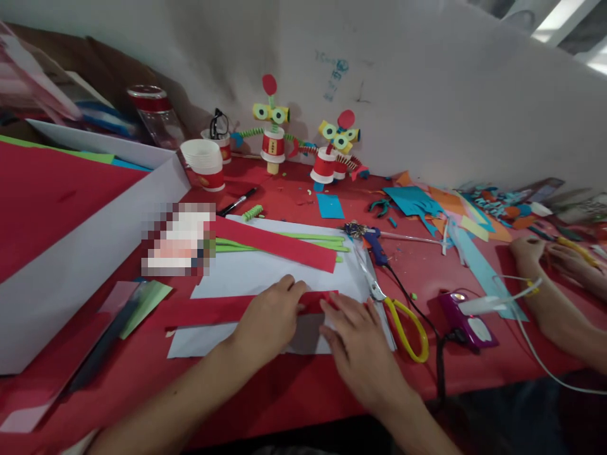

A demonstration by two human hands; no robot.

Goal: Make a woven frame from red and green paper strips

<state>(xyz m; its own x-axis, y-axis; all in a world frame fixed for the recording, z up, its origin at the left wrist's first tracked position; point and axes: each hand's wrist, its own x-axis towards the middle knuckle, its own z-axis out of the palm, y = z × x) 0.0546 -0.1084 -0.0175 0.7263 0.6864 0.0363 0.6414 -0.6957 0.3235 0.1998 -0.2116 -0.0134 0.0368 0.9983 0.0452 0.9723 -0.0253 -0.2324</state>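
Your lower red strip (213,311) lies flat, lower center, running left to right across the white paper (246,276), its left end out over the red table (284,407). Both your hands are on its right half. Left hand (268,319) covers the strip right of its middle, fingers bent and held close together; can't tell if they pinch it or just press. Right hand (363,338) is at the strip's right end, fingers spread, fingertips down on it. Short stretch of red shows between your hands; they're near each other, not touching.

Upper red strip (279,245) sits beyond your hands, center of frame, slanting down to the right, across the green strips (327,239). Neither hand touches it.

Right of the paper: yellow-handled scissors (377,291), blades pointing up-left, handles just beside your right hand. Blue glue gun (376,245) above them, cord running down toward the purple power strip (467,319).

Upper center: two cup figures (273,146) stand by the wall, blue paper square (331,206) in front. Black pen (239,201) and green coil (252,213) above the paper's upper left. Stacked paper cups (203,164) upper left, next to the white box (104,253). Pixelated patch by the box, can't read it. Blue and orange scraps (412,201) upper right; another person's forearm (545,297) at the right edge.
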